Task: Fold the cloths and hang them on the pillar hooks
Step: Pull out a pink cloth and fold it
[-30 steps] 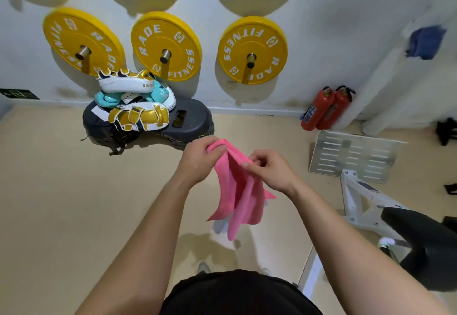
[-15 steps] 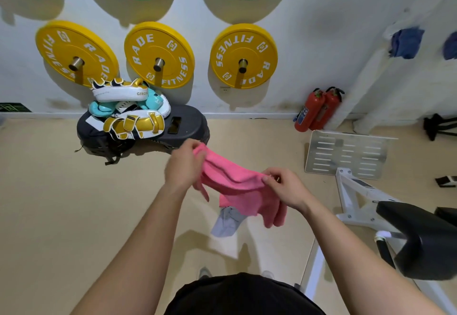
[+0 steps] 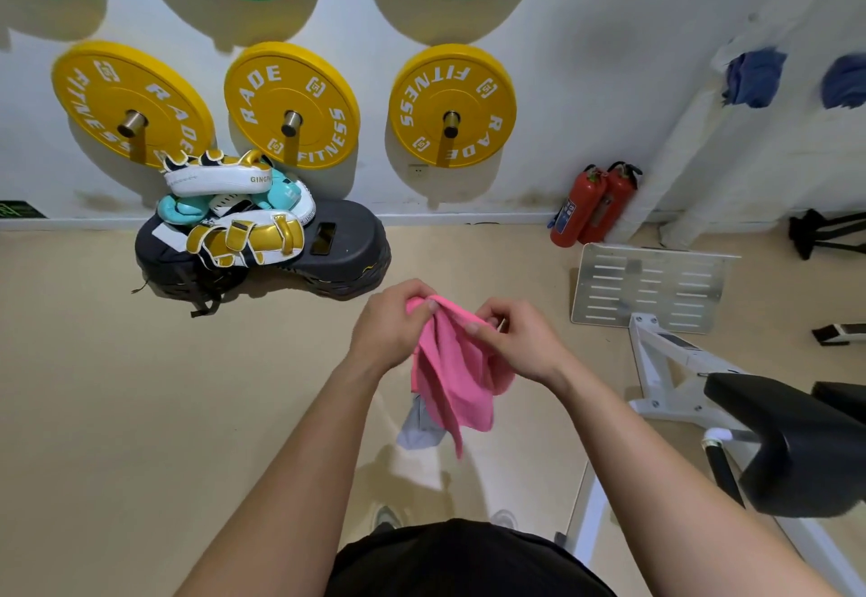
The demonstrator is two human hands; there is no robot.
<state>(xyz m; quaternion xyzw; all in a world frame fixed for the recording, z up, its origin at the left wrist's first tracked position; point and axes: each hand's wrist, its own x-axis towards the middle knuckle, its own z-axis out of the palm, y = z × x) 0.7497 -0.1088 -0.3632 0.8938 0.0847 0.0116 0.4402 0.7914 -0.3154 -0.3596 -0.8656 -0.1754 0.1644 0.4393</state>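
Observation:
A pink cloth point(image 3: 452, 376) hangs in front of me, bunched at its top edge. My left hand point(image 3: 391, 327) grips the top left of that edge. My right hand point(image 3: 520, 343) pinches the top right, close beside the left. A pale grey cloth point(image 3: 419, 430) shows below and behind the pink one; whether it lies on the floor I cannot tell. Two blue cloths point(image 3: 754, 78) point(image 3: 846, 80) hang on the white pillar point(image 3: 693, 127) at the upper right.
Yellow weight plates point(image 3: 290, 104) and green ones hang on the wall ahead. A black step platform point(image 3: 347, 254) with boxing pads point(image 3: 234, 207) sits below. Two red fire extinguishers point(image 3: 593, 205) stand by the pillar. A white bench frame point(image 3: 665, 357) with black pad point(image 3: 792, 442) is at right.
My hands came back together after spreading the pink cloth sideways. The cloth now hangs down in folds again. The view tilted up slightly, showing a second blue cloth.

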